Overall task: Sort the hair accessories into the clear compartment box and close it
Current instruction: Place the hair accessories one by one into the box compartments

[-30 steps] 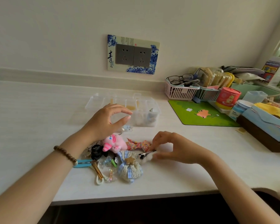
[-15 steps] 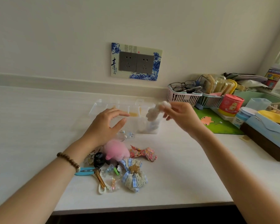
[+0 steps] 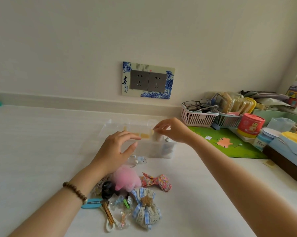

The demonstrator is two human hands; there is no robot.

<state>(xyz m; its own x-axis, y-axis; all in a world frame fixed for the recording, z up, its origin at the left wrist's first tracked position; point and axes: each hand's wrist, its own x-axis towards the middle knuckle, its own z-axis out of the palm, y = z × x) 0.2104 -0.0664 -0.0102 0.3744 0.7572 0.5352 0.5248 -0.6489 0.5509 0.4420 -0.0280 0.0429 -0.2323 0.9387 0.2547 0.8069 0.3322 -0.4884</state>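
The right hand (image 3: 174, 130) is raised over the right end of the clear box (image 3: 154, 147), thumb and fingertips pinched on a small white fluffy clip (image 3: 156, 136) that hangs just above the box's right compartments. Under that hand, something pale blue and white lies in the rightmost compartment; what it is cannot be made out. The box stands open on the white desk (image 3: 41, 151), its lid (image 3: 127, 124) tipped back beyond both hands.

The left hand (image 3: 116, 151) hovers in front of the box's left half, fingers half curled and spread from the thumb, holding nothing. A bead bracelet (image 3: 75, 192) sits on its wrist.

Just beyond the left thumb lie small clear and pale-blue clips (image 3: 138, 159). Below the left wrist is the pile: a pink plush piece (image 3: 125, 179), with a black scrunchie (image 3: 107, 189) touching its near side, a floral bow (image 3: 155, 181) between the two forearms, and a lace and blue-check bow (image 3: 147, 208) nearest the viewer. Beside the wrist lies a teal clip (image 3: 93, 202), with a tan clip (image 3: 108, 214) and small clear bows (image 3: 123, 219) just inside of it.

Beyond the right forearm lie a green mat (image 3: 230, 144), a pink basket (image 3: 198, 118) with glasses on top, and a red tub (image 3: 250, 124).
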